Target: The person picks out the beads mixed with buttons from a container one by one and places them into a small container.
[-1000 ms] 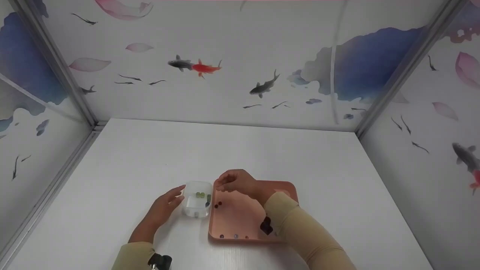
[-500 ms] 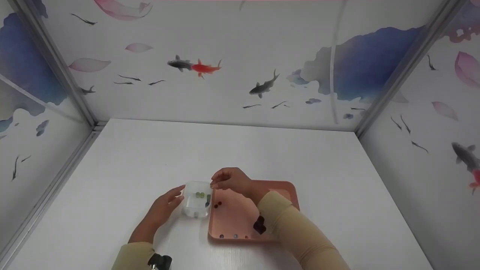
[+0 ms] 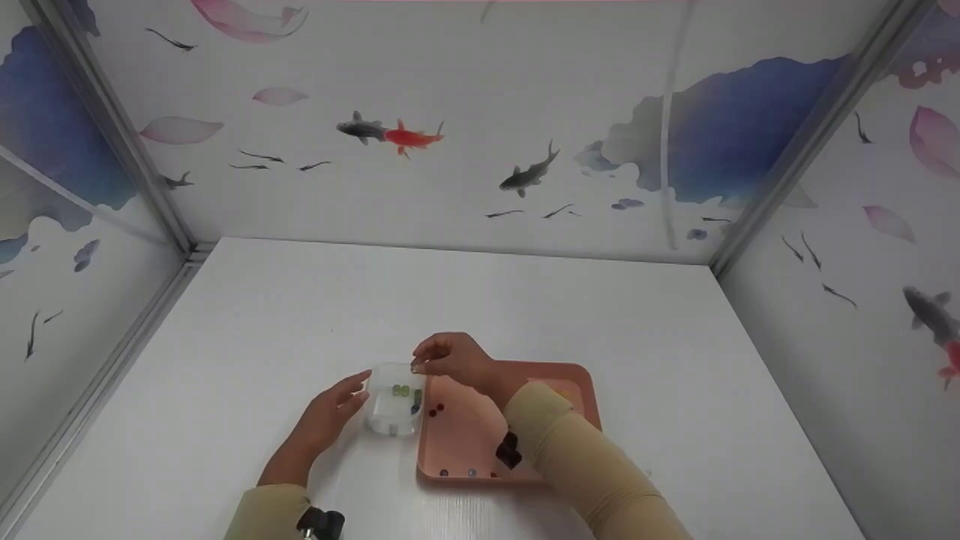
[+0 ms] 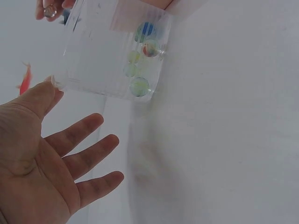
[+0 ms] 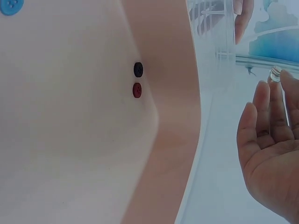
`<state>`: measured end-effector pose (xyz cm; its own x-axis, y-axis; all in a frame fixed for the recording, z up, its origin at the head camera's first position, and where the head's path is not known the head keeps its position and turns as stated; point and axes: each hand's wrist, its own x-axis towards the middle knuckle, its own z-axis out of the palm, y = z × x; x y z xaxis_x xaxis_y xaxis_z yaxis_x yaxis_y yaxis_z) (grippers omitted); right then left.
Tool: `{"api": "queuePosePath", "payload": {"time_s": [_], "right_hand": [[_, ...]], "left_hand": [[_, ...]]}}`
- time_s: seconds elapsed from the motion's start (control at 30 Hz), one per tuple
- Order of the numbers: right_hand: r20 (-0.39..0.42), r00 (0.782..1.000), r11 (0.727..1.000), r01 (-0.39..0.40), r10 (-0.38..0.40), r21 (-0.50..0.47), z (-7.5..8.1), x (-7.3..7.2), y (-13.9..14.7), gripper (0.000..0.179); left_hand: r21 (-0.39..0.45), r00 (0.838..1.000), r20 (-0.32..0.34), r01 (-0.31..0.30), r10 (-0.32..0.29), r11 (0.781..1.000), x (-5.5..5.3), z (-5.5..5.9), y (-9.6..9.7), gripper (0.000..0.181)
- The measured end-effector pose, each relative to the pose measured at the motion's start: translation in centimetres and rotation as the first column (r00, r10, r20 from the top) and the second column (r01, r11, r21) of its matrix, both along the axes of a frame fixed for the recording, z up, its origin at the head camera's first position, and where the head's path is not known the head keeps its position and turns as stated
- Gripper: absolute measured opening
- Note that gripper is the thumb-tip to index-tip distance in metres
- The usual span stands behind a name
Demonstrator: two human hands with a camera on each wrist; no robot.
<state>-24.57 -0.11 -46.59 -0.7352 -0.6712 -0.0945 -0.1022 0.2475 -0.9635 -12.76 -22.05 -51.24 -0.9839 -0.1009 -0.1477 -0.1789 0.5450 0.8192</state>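
Observation:
A clear plastic box (image 3: 379, 412) holds several coloured glass marbles (image 4: 139, 87) at its bottom. My left hand (image 3: 326, 412) is at the box's left side, thumb and index fingertips at its rim, the other fingers straight and spread. My right hand (image 3: 456, 361) pinches a clear marble (image 5: 274, 73) with pale streaks between thumb and fingertips, over the box's far right corner. Beside the box lies a salmon-pink tray (image 3: 480, 431), where a black button (image 5: 138, 69) and a dark red button (image 5: 137, 90) rest near the left wall.
Small round pieces (image 3: 472, 472) lie along the tray's near edge. A blue button (image 5: 10, 5) is in the tray in the right wrist view. The white table (image 3: 262, 330) is enclosed by fish-printed panels (image 3: 465, 202). The right forearm (image 3: 592, 457) crosses over the tray.
My right hand has moved left from above the tray's far left corner to over the box's rim, carrying the marble. The left hand and box have stayed in place.

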Motion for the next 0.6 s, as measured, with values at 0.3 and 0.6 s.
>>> {"api": "queuePosePath", "payload": {"time_s": [0.3, 0.6], "right_hand": [[-0.02, 1.0, 1.0, -0.002, 0.002, 0.027, 0.4, 0.3, -1.0, 0.018], [-0.058, 0.998, 0.997, -0.013, 0.018, 0.079, 0.3, 0.6, -1.8, 0.02]], "left_hand": [[0.0, 1.0, -0.011, 0.004, -0.004, 1.0, 0.1, 0.2, 0.0, 0.047], [0.004, 1.0, -0.005, 0.005, -0.005, 1.0, -0.1, -0.1, 0.0, 0.046]]}}
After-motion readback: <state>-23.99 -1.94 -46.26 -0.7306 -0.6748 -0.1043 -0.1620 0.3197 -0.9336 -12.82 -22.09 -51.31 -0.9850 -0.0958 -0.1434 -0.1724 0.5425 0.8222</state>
